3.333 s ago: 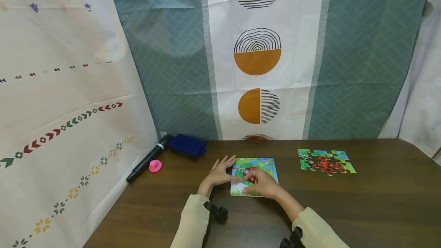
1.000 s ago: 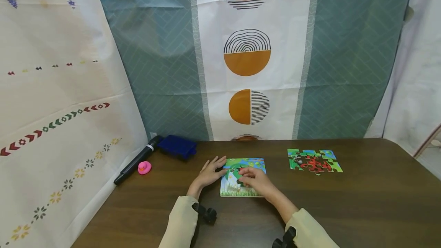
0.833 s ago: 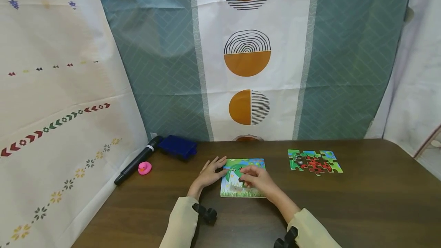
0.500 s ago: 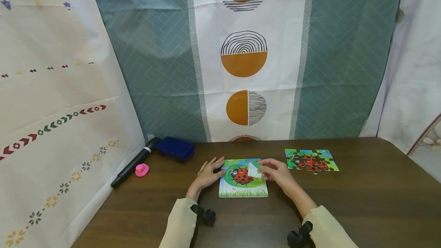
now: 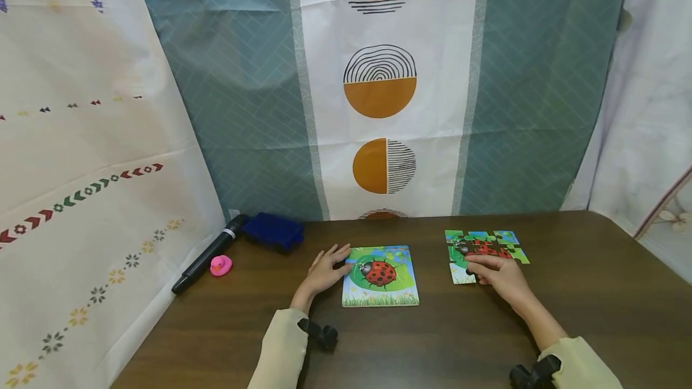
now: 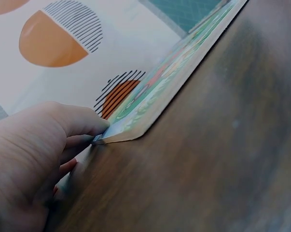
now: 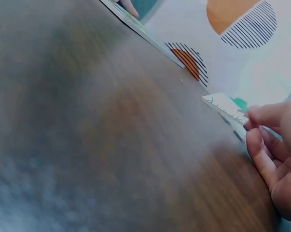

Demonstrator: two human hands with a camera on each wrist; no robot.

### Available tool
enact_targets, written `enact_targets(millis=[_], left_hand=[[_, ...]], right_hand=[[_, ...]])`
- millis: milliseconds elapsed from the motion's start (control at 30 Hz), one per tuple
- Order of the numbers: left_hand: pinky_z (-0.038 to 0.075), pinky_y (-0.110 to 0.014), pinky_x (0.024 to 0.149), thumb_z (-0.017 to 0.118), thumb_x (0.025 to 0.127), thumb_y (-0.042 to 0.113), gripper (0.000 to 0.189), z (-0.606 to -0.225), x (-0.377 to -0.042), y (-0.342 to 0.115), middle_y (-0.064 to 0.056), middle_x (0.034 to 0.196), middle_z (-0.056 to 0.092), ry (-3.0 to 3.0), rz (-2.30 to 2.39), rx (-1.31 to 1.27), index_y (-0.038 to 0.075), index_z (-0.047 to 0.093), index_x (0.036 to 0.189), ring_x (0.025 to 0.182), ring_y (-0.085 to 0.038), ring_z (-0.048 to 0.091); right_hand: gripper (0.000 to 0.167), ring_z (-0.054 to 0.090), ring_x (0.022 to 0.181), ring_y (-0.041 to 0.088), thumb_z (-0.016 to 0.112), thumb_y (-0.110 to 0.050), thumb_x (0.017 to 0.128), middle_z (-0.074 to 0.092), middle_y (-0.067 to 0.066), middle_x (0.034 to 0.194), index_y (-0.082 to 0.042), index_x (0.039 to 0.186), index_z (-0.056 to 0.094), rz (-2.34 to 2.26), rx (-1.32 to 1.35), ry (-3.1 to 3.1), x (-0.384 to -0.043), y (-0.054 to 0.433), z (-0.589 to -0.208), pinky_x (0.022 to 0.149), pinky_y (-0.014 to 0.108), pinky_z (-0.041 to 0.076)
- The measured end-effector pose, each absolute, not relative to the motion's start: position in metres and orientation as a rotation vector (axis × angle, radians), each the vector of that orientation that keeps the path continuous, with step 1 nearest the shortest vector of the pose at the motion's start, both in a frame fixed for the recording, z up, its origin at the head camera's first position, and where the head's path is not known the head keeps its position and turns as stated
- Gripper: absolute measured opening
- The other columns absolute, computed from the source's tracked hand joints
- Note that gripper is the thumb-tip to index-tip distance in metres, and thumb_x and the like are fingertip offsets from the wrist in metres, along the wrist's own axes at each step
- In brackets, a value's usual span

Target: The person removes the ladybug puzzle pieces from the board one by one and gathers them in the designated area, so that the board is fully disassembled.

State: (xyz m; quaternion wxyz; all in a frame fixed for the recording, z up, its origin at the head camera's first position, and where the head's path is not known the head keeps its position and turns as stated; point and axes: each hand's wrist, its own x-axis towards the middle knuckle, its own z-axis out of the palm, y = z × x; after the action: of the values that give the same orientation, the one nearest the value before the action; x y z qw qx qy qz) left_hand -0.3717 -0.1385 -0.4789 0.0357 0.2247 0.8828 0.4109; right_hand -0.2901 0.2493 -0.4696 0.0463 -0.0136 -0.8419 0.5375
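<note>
A ladybug puzzle board (image 5: 379,275) lies on the table before me. My left hand (image 5: 322,272) rests at its left edge, fingers extended and the thumb touching the corner in the left wrist view. To the right, several joined puzzle pieces (image 5: 510,239) form part of a ladybug picture. My right hand (image 5: 501,279) pinches a pale puzzle piece (image 5: 461,274) between thumb and fingers at the lower left of that group. In the right wrist view the piece (image 7: 225,106) is tilted, one corner raised. My fingers hide part of the group.
A pink rubber duck (image 5: 220,265), a thick black marker-like stick (image 5: 208,255) and a dark blue object (image 5: 273,230) lie at the left of the wooden table (image 5: 411,347). Patterned cloth (image 5: 259,107) hangs behind the table's back edge.
My right hand has lifted the pale puzzle piece off the board and carried it right to the joined pieces, uncovering the board's ladybug. The left hand stays at the board's edge.
</note>
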Motion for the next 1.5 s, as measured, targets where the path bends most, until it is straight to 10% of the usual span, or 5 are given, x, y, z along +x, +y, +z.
enact_targets(millis=[200,1500], left_hand=[[0.001,-0.059,0.123,0.059,0.097,0.023,0.054,-0.48,-0.368,-0.146,-0.008,0.157,0.038,2.726,1.258,0.672,0.002,0.046,0.145,0.151,-0.034,0.02],[-0.001,-0.06,0.122,0.055,0.099,0.023,0.053,-0.476,-0.373,-0.138,-0.01,0.159,0.034,2.707,1.192,0.749,0.003,0.043,0.147,0.152,-0.037,0.017]], right_hand=[[0.038,0.063,0.074,0.0,0.063,-0.024,0.095,0.061,0.026,0.13,0.001,0.124,0.067,1.486,-0.024,-2.628,-0.287,0.243,-0.473,0.066,0.021,0.055],[0.026,0.062,0.067,0.011,0.064,-0.021,0.094,0.071,0.013,0.09,0.002,0.105,0.068,1.205,-0.058,-2.71,-0.289,0.252,-0.47,0.058,0.026,0.051]])
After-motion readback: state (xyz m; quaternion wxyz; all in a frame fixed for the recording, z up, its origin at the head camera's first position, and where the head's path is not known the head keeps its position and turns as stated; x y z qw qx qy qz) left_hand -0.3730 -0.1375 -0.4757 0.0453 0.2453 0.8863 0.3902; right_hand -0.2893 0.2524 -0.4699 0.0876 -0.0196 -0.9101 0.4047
